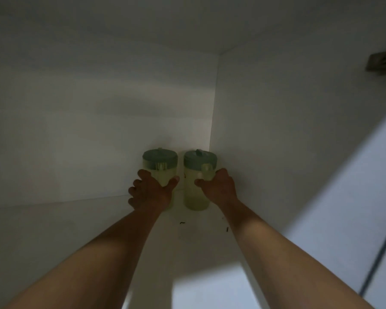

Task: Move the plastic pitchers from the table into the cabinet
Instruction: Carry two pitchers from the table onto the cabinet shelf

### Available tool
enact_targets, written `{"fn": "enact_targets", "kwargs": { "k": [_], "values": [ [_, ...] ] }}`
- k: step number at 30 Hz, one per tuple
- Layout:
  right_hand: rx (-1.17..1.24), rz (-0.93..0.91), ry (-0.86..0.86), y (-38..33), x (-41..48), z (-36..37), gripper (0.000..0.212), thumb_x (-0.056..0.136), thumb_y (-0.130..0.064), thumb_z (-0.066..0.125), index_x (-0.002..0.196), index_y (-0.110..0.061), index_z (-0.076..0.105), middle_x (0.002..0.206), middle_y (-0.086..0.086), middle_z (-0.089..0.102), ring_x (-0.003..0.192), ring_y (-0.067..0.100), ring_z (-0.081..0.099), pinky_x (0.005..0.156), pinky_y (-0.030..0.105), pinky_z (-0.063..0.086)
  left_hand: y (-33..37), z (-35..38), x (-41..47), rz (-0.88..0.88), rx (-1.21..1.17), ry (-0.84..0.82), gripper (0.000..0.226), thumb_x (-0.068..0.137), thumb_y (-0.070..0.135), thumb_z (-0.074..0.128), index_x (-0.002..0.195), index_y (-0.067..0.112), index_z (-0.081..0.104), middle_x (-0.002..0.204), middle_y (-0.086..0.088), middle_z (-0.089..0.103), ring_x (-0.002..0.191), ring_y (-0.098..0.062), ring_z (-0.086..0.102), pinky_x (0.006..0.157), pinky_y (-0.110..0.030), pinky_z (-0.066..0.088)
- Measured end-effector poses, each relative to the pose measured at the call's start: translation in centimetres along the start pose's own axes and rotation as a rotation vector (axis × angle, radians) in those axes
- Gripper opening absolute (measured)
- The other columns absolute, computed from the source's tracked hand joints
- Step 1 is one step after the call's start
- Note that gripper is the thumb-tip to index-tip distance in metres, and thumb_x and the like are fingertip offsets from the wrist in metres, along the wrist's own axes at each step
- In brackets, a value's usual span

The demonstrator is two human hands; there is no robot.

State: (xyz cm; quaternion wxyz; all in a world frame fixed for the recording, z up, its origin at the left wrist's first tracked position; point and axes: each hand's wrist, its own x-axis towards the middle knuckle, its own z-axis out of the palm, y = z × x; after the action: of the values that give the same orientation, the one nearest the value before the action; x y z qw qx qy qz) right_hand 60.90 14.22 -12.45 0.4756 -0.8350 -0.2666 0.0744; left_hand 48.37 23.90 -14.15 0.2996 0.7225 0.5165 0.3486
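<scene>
Cabinet [76,121] interior, dim, smooth white panels. Wide bare shelf [54,230] lies open to the left. Left hand [151,191], fingers wrapped around the left pitcher [159,162]. Right hand [217,186], fingers clasping the handle of the right pitcher [195,197]. Both pitchers: upright translucent yellow-green cylinders with grey-green lids, just apart, tucked into the back right corner near the side wall [288,130]. Hinge [382,63] at upper right.

Two pale-green pitchers [159,166] [196,195], two dark-green lids [159,156] [200,158], two hands [152,191] [218,186], one cabinet [98,130].
</scene>
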Motion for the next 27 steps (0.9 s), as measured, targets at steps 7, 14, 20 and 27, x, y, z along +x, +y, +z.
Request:
{"fn": "enact_targets", "kwargs": {
  "k": [7,14,20,27],
  "values": [
    [-0.105,-0.099,-0.015,-3.5,-6.7,-4.1,0.065,0.087,-0.030,0.063,0.142,-0.008,0.037,0.133,0.017,0.053,0.123,0.035,0.055,0.101,0.049,0.051,1.8,-5.8,-4.9,0.204,0.179,-0.003,0.071,0.091,0.062,0.046,0.142,0.015,0.031,0.133,-0.018,0.047,0.124,-0.038,0.041,0.096,-0.048,0.039],
    [-0.359,-0.199,-0.010,-8.8,-16.6,-8.5,0.054,0.091,-0.031,0.061,0.138,-0.012,0.043,0.133,0.017,0.050,0.122,0.036,0.053,0.099,0.041,0.051,1.4,-16.3,-11.1,0.448,0.294,-0.048,0.064,0.096,0.057,0.039,0.149,0.022,0.027,0.152,-0.012,0.033,0.141,-0.034,0.025,0.110,-0.046,0.034],
    [-0.421,-0.290,-0.003,-12.4,-25.5,-10.7,0.055,0.093,-0.029,0.058,0.143,-0.012,0.044,0.141,0.019,0.048,0.128,0.039,0.051,0.105,0.046,0.048,-0.1,-24.9,-17.2,0.601,0.328,0.005,0.067,0.097,0.054,0.040,0.151,0.017,0.028,0.152,-0.018,0.036,0.142,-0.035,0.028,0.115,-0.045,0.031],
    [-0.381,-0.450,-0.027,-17.4,-33.4,-11.2,0.062,0.096,-0.038,0.056,0.148,-0.009,0.041,0.145,0.025,0.046,0.134,0.042,0.047,0.109,0.043,0.043,-2.9,-34.1,-23.9,0.671,0.329,0.116,0.054,0.099,0.044,0.043,0.144,0.015,0.043,0.142,-0.013,0.050,0.130,-0.032,0.047,0.107,-0.041,0.041]
  ]
}}
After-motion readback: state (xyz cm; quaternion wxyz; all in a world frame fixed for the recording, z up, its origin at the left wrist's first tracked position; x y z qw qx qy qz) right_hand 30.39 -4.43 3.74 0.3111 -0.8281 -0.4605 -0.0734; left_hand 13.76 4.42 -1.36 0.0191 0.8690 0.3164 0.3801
